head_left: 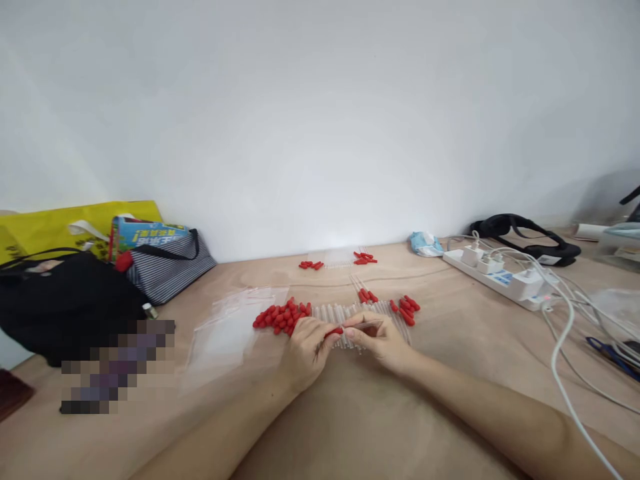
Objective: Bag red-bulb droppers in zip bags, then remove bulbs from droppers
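My left hand (306, 348) pinches a small red cap (335, 331) between thumb and fingers. My right hand (379, 340) is closed round a thin clear tube (367, 325) whose end meets the cap. Both hands rest on the tan table (350, 413), just in front of a row of clear tubes (340, 311). A pile of loose red caps (280, 318) lies just left of my left hand. Capped tubes (406, 310) lie to the right behind my right hand.
Further capped tubes (365, 257) lie by the wall. A clear plastic bag (230, 327) lies left of the pile. Black, striped and yellow bags (75, 293) stand at far left. A white power strip (505, 279) with chargers and cables sits at right.
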The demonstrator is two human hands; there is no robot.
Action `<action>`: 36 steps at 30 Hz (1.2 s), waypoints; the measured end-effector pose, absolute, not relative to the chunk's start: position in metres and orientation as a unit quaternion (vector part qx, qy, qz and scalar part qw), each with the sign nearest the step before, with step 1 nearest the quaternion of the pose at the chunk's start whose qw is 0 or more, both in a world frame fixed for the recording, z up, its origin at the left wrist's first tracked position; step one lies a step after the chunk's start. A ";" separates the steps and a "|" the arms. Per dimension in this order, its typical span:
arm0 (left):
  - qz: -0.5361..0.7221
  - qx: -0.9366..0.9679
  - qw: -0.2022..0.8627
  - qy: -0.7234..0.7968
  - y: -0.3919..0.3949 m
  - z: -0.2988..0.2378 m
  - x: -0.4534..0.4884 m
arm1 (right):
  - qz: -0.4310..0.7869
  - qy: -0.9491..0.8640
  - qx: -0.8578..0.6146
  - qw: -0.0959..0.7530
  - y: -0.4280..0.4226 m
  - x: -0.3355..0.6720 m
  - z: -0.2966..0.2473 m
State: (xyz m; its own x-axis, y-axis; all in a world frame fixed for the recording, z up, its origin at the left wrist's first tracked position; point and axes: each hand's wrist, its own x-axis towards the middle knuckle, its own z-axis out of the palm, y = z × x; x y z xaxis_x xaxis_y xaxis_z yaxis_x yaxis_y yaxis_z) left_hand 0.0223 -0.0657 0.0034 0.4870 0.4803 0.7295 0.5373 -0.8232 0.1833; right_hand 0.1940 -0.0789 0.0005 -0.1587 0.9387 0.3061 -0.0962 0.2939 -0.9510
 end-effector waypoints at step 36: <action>-0.344 -0.800 0.094 -0.482 -0.068 0.023 -0.090 | -0.181 -0.739 -0.517 0.393 -0.066 0.226 -0.010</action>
